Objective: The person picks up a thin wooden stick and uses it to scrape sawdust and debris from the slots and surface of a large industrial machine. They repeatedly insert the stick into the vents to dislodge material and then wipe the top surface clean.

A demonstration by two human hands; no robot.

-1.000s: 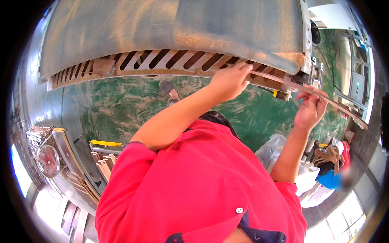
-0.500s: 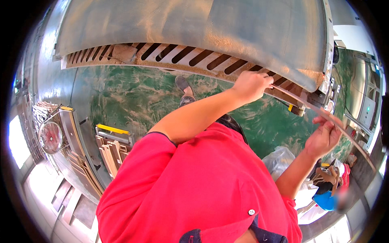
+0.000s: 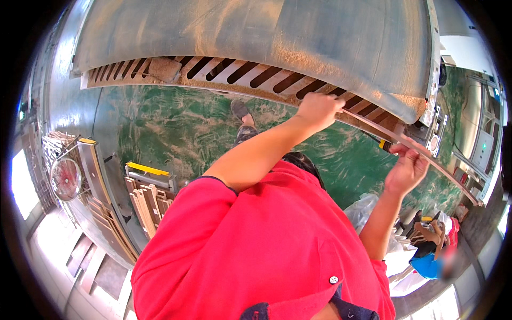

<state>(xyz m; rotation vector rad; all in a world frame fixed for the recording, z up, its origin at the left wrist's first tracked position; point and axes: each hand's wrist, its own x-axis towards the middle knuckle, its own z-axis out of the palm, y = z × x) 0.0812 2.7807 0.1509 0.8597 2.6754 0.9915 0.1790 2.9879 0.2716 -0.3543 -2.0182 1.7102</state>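
A long thin wooden strip (image 3: 384,129) slants in front of me, from near the machine's edge down to the far right. My left hand (image 3: 319,111) pinches its left end, close to the slotted metal rail (image 3: 256,80). Partway along, the fingers of my right hand (image 3: 408,169) close on the strip from below. Just beyond the left hand lies the machine's wide grey belt (image 3: 330,37), dusted with sawdust along its front edge.
A dusty block (image 3: 164,69) rests on the rail's left part. Wooden slats (image 3: 144,205) are stacked at the left by a yellow-edged frame (image 3: 148,169) and a round fan (image 3: 66,179). Clear plastic (image 3: 362,209) and a person (image 3: 426,258) are at the lower right. Sawdust streaks the green floor (image 3: 186,128).
Both hands have moved left together with the wooden strip, the right hand also a little nearer the machine. The strip's far end has shifted left and up.
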